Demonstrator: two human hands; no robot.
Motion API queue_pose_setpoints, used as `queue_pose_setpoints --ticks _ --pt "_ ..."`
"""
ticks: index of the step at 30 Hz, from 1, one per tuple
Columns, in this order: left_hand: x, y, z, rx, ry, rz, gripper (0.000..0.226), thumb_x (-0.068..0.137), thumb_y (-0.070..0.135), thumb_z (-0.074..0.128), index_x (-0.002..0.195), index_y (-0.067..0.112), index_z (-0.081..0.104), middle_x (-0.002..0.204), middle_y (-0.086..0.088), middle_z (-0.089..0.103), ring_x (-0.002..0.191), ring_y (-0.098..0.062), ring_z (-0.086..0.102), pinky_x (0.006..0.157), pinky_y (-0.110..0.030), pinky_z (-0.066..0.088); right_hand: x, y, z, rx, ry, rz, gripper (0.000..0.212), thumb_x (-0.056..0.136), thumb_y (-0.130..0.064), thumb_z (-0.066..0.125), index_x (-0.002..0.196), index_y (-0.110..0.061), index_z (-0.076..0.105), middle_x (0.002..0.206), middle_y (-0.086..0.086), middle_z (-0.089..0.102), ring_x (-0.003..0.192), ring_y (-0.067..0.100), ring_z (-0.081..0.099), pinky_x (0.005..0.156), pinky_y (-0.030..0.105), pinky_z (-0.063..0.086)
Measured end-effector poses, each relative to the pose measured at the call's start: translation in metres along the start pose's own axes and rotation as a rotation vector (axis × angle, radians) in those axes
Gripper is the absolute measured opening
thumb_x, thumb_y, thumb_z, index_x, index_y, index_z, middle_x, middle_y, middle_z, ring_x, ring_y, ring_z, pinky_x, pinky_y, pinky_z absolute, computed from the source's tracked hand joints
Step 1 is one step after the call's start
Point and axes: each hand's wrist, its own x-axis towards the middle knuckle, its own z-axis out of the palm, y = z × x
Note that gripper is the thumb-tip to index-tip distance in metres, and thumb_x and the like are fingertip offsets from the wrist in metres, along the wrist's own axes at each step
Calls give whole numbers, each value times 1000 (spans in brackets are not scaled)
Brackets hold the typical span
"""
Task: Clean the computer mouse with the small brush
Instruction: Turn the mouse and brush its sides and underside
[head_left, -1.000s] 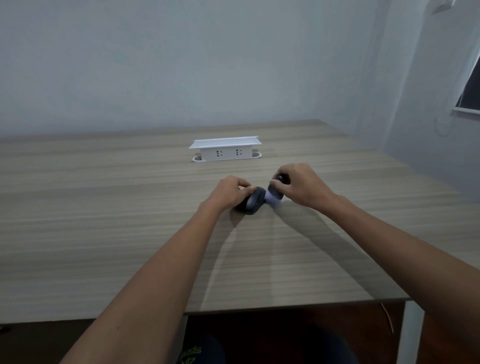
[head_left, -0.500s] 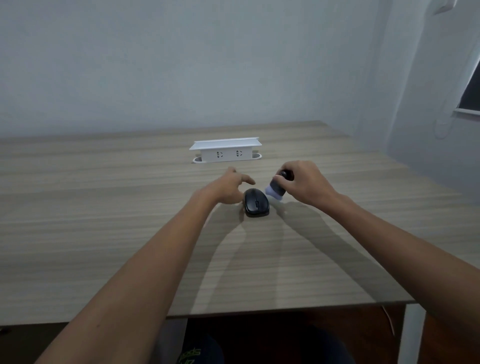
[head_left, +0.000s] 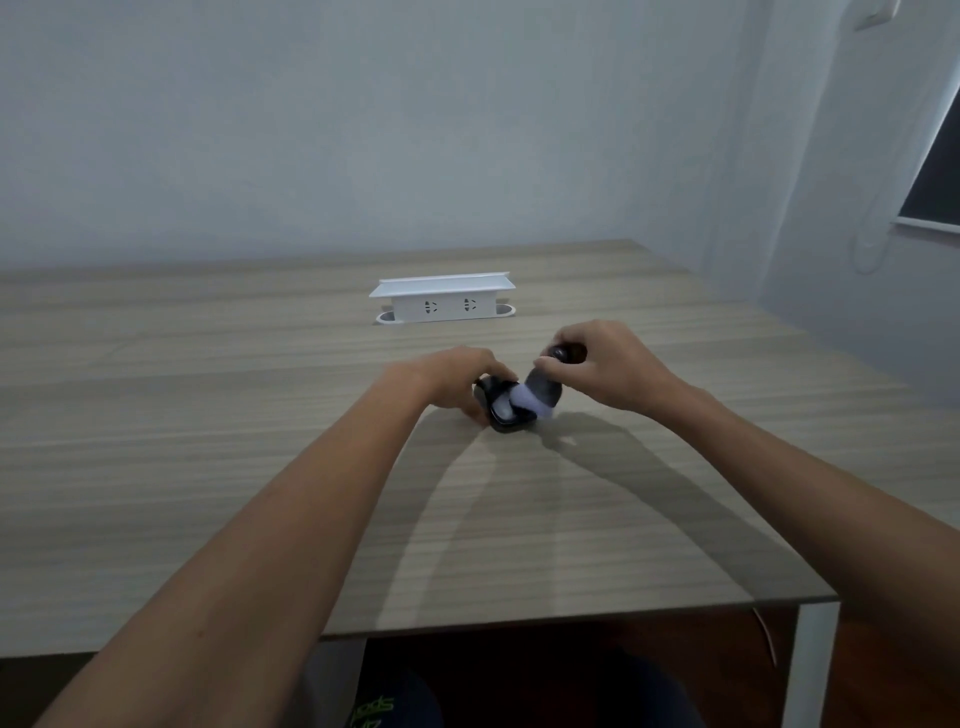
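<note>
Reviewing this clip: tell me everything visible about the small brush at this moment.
The small brush has a short dark handle and a broad head of pale, whitish bristles. The right hand grips the handle from above, tilting it so the bristles angle down and left onto the black computer mouse, which the left hand steadies on the wooden table. The bristles look blurred; finer detail cannot be made out.

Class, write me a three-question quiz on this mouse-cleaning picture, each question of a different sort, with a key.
1. True or false: the brush bristles touch the mouse.
2. Which hand holds the brush?
A. left hand
B. right hand
3. Fill in: behind the hands, on the table, stands a white ____.

Key: 1 true; 2 B; 3 power strip.
</note>
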Motion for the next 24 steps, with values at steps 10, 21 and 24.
queue_pose_setpoints --ticks 10,21,24 --pt "2 8 -4 36 14 -5 74 73 25 86 141 23 56 127 -3 61 116 -24 58 101 -37 47 -4 0 3 -86 -96 -104 13 84 -25 68 86 -16 77 77 -6 73 71 9 63 62 17 43" --pt "4 8 -2 44 46 -5 73 73 29 86 140 23 57 124 -4 63 113 -25 59 88 -27 42 -5 5 3 -102 -73 -65 13 84 -24 67 85 -15 77 77 -4 73 71 11 65 59 12 40" --pt "4 8 -1 45 55 -11 74 73 30 86 141 24 56 124 -4 63 114 -25 58 86 -27 40 -2 7 -1 -165 -14 -67 14 85 -23 66 83 -12 76 81 -1 75 76 16 67 62 23 43"
